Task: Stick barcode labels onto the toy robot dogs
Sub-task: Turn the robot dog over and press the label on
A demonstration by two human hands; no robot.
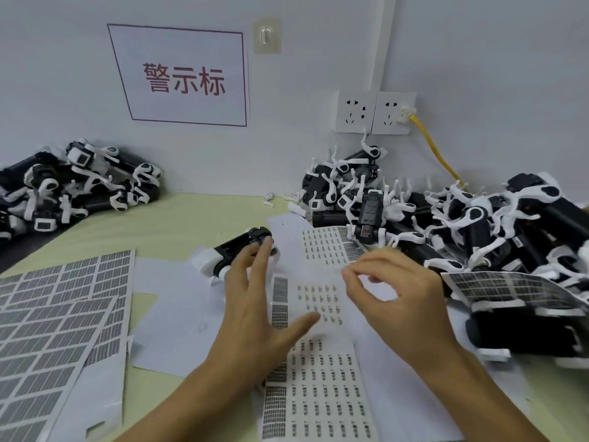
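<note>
toy robot dog (237, 250) on its back, long axis left-right

The left hand (255, 301) covers the near end of the toy robot dog (239, 250) on the counter, so whether its fingertips touch the dog cannot be told. The right hand (392, 298) is motion-blurred; whether its pinched thumb and forefinger carry a label is unreadable. Print on the label sheet (322, 393) below the hands is too small to read. The dog pile (478, 224) right of that sheet runs off the frame edge. Both forearms are cut by the bottom edge.
</note>
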